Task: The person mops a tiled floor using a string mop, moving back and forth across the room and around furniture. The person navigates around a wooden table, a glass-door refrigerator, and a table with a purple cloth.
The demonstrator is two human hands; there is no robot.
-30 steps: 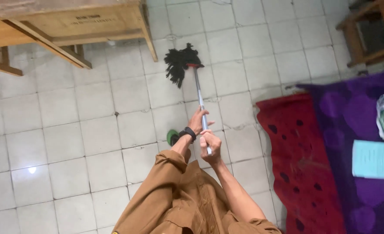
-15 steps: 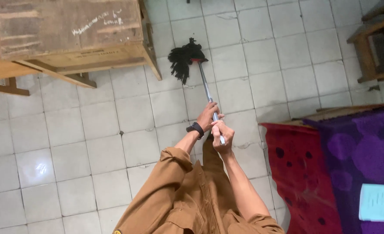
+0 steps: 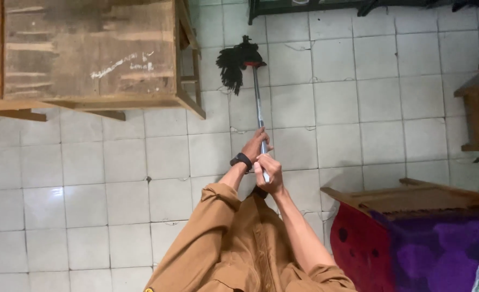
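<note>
1. I see a mop [image 3: 257, 103] standing out ahead of me, its metal handle running up the middle of the view from my hands to the head.
2. The dark stringy mop head [image 3: 235, 66] lies on the white tiled floor [image 3: 115, 216], just beside the near corner of a worn wooden table [image 3: 88, 59] on the left, apart from its leg as far as I can tell.
3. My left hand [image 3: 254, 147] is wrapped around the handle, fingers closed on it, a little higher up the shaft than the other hand.
4. A black watch [image 3: 241, 160] sits on that left wrist.
5. My right hand [image 3: 269, 172] is clamped on the handle too, just below the left and touching it; the end of the shaft shows at its lower edge.
6. Both arms come out of brown sleeves [image 3: 207, 238] at the bottom of the view; the right forearm is bare.
7. To the lower right, a wooden board [image 3: 412, 197] lies over a red cloth [image 3: 358, 243] and a purple cloth [image 3: 445, 249], near my right elbow but well apart from the mop head.
8. At the right edge stands part of a wooden frame [image 3: 475, 113], and along the top edge runs a dark green metal frame [image 3: 304, 6].
</note>
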